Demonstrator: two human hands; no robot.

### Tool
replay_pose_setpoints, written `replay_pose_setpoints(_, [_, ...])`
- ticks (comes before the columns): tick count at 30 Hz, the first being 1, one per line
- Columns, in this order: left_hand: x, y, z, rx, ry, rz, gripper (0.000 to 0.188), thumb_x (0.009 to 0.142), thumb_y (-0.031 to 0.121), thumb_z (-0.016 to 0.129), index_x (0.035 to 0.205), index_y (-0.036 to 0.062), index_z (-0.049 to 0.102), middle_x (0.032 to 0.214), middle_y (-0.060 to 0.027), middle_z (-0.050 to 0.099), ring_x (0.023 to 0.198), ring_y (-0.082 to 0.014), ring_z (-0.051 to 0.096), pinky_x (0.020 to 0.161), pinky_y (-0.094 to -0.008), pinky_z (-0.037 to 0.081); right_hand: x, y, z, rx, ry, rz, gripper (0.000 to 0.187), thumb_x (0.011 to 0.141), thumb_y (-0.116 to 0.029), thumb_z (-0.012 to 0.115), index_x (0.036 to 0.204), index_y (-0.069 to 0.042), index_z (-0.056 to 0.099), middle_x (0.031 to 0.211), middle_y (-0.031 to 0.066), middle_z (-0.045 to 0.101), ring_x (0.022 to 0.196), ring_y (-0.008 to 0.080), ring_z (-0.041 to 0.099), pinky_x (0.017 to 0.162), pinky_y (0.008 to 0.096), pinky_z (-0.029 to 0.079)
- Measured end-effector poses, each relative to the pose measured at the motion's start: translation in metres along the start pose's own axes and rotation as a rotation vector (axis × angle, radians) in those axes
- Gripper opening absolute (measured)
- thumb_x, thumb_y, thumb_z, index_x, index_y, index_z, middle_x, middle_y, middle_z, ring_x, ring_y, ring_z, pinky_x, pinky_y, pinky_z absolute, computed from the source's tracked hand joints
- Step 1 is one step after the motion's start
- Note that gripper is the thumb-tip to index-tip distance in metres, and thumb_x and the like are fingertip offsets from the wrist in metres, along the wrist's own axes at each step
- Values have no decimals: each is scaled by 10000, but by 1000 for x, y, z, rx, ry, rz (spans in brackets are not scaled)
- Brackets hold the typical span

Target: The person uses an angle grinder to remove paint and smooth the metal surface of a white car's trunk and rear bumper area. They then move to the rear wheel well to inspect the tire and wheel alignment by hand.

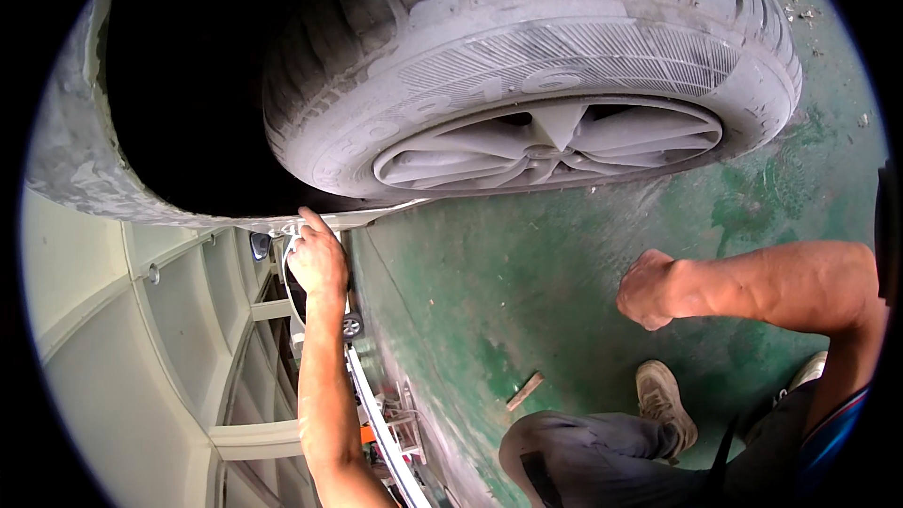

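My left hand [318, 259] reaches up to the lower edge of a white car body [113, 348], just below the wheel arch. Its fingers are closed around a thin pale trim strip [376, 423] that curves back along the sill toward me. Right above the hand is the dusty tyre [527, 47] with its silver spoked rim [550, 141]. My right hand [649, 289] hangs as a closed fist over the green floor [527, 301], apart from the car; nothing shows in it.
My bent knee in grey trousers [564, 452] and a worn shoe [664, 400] rest on the scuffed floor. A small wooden sliver [524, 391] lies beside them. The wheel arch [179, 85] above is dark.
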State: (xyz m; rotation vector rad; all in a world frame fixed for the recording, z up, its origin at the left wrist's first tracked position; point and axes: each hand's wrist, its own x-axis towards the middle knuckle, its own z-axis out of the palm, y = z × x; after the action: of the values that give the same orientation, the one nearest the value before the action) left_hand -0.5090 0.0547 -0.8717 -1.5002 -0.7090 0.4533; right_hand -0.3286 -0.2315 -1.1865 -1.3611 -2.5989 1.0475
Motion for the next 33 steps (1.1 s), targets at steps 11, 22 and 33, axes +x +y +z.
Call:
replay_pose_setpoints(11, [7,3,-33,-356,-249,-104,728,925,343,662,1491,-6,367,1051,-187,719,922,-347,728,801,-453,581,-10,-3,-14,-34,-34,-9,233,797,-141,690,1001,-110,797,1029,86,765,1020,298,713,784,443,578])
replay_pose_setpoints(22, [-21,-27,-65,-1046,272,-496,496,921,243,734,1274,-51,546,1058,-234,706,934,-363,694,862,-441,532,5,2,-2,1,-28,-44,221,789,-119,701,987,-106,800,1021,74,765,1001,293,713,766,442,579])
replay_pose_setpoints(33, [-186,125,-198,-1596,-571,489,441,960,276,680,1327,53,577,1309,-161,635,1017,-282,678,929,-402,524,15,5,3,-11,6,-39,136,799,-101,671,871,-96,786,959,46,763,974,245,718,728,407,574])
